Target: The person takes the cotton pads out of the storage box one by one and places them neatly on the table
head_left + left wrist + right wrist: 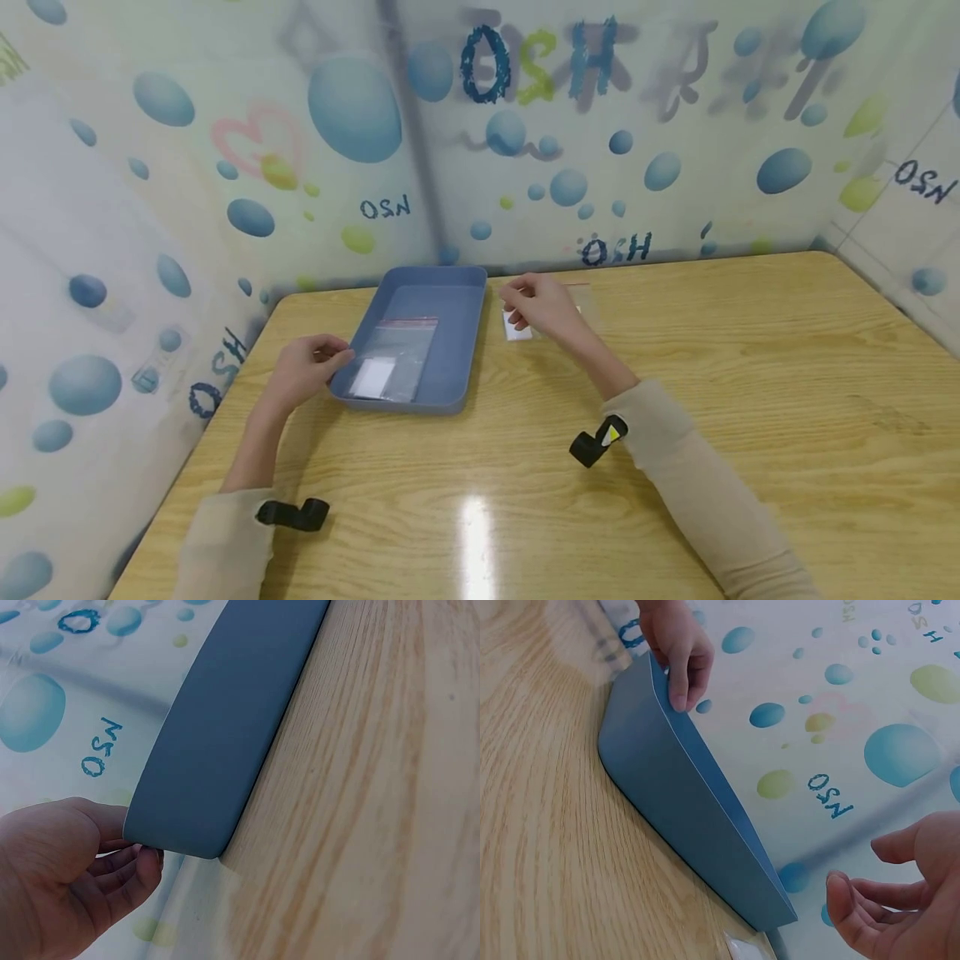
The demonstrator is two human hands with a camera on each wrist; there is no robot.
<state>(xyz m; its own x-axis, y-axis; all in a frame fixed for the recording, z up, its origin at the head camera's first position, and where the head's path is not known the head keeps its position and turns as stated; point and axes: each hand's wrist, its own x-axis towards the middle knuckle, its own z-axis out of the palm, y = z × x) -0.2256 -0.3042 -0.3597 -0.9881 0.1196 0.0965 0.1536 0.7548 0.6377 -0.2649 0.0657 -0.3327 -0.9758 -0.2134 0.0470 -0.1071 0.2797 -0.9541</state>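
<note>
A shallow blue-grey tray [442, 408] lies lengthwise toward the back of the table. Inside its near end is a clear zip bag [411, 358] with a white rectangle [373, 377] in it. My left hand [307, 367] grips the tray's left wall near the front corner, thumb over the rim and fingers outside. My right hand [907, 881] is just right of the tray's far end, thumb and fingers apart with nothing between them. Beneath it on the table lies another clear bag [585, 302] with a white piece [517, 327], partly hidden by that hand.
The wooden table [750, 358] extends far to the right and toward me. A wall covering [525, 183] with blue bubbles and lettering stands right behind the table and along its left side. Black wrist cameras are strapped over both sleeves.
</note>
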